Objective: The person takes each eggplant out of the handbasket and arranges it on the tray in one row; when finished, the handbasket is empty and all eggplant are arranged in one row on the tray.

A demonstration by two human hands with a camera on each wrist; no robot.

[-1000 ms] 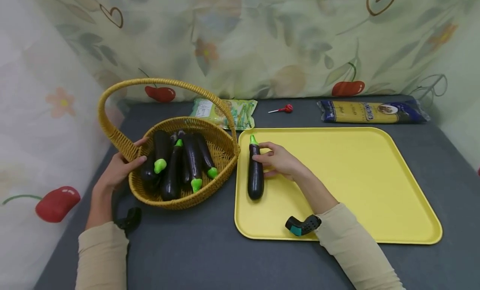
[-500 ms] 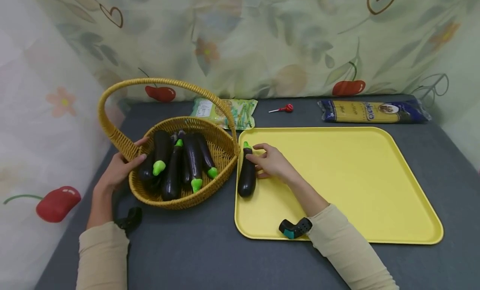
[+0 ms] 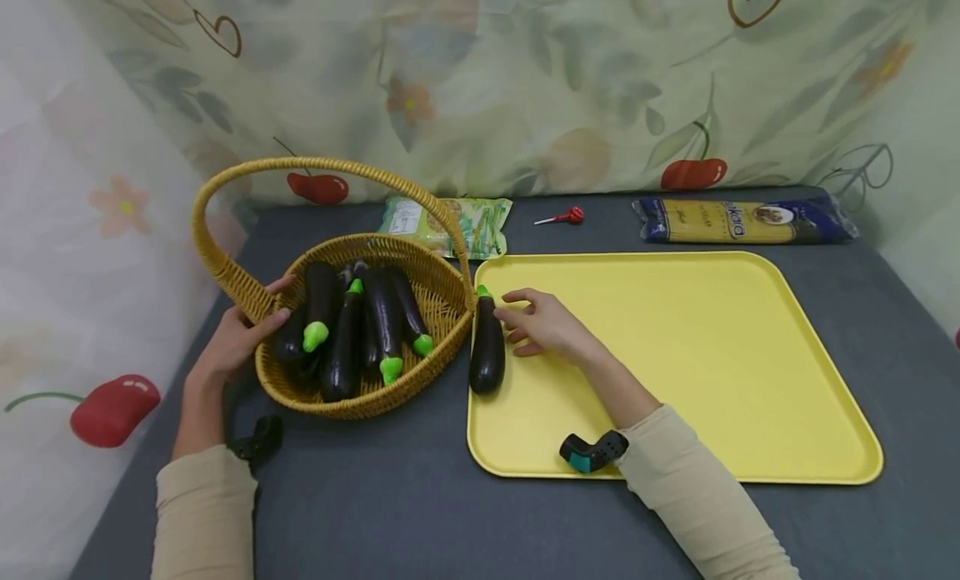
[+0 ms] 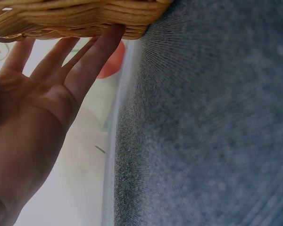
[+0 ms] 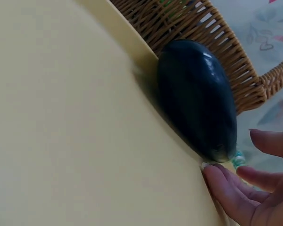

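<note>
A wicker basket (image 3: 360, 403) with a tall handle stands at the left and holds several dark eggplants (image 3: 345, 330) with green stems. My left hand (image 3: 238, 340) rests against the basket's left wall; the left wrist view shows its fingers (image 4: 80, 66) straight against the wicker (image 4: 75, 19). One more eggplant (image 3: 487, 347) lies on the left rim of the yellow tray (image 3: 675, 355), close beside the basket. My right hand (image 3: 542, 322) lies on the tray with relaxed fingers touching the eggplant's stem end. In the right wrist view the fingertips (image 5: 226, 186) sit on the tray (image 5: 61, 117) next to the eggplant (image 5: 198, 99).
On the grey tabletop (image 3: 390, 497) behind the tray lie a green packet (image 3: 446, 223), a small red-headed stick (image 3: 562, 217) and a long pasta packet (image 3: 742, 220). A flowered curtain closes in the back and left sides. Most of the tray's surface is bare.
The eggplant has shifted left from inside the tray onto its left rim, nearer the basket, and my right hand followed it. The left hand stayed on the basket.
</note>
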